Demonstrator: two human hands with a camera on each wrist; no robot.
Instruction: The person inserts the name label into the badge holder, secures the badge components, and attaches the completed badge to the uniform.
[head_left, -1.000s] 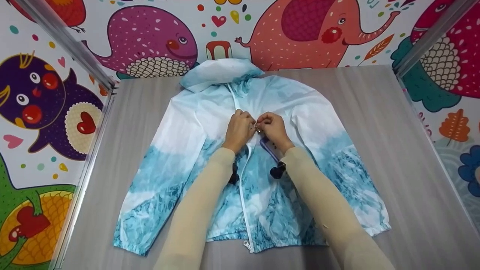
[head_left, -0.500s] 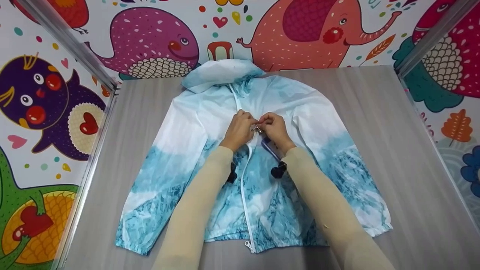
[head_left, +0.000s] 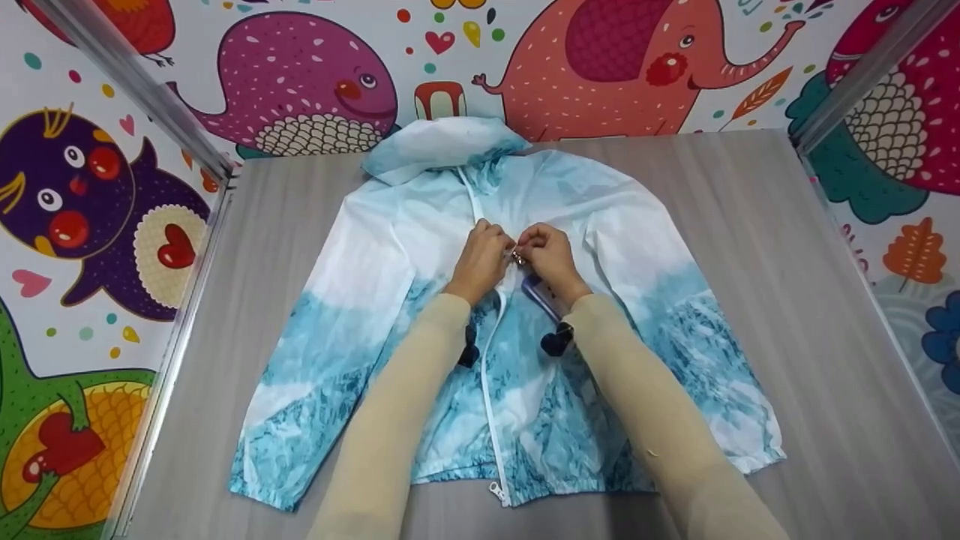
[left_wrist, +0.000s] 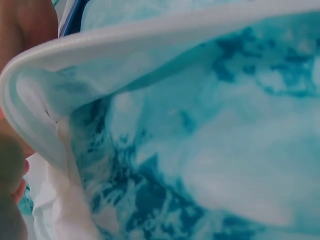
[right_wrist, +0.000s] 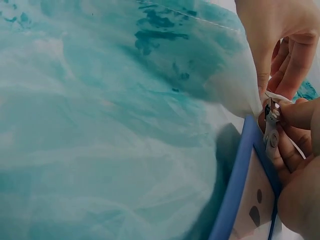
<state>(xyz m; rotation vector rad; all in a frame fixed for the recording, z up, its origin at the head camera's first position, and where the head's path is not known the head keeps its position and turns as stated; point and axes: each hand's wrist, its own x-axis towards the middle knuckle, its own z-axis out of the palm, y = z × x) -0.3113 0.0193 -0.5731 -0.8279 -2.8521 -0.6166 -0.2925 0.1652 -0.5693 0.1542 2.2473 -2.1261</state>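
A white and teal-blue hooded jacket (head_left: 536,420) lies spread out, front up, hood at the far side. My left hand (head_left: 481,259) pinches the white front edge (left_wrist: 150,42) of the jacket at chest height. Close beside it, my right hand (head_left: 553,262) pinches a small metal badge clip (right_wrist: 272,112) against that edge. Whether the clip's jaws have bitten the fabric is hidden by fingers. From the clip's strap (right_wrist: 271,142) hangs a badge holder (right_wrist: 232,192) with a blue-purple rim, partly under my right hand. The white zip (head_left: 485,390) runs down to a slider (head_left: 496,490) at the hem.
Under the jacket is a grey wood-grain table (head_left: 750,225). Panels with cartoon animals (head_left: 307,82) and metal frame posts (head_left: 142,90) stand at the back and sides. Small dark wrist cameras (head_left: 556,341) sit on the forearms near the jacket.
Both hands stay at the chest with only small finger shifts. The metal clip shows a little more between the fingers than a second ago. The jacket lies as before.
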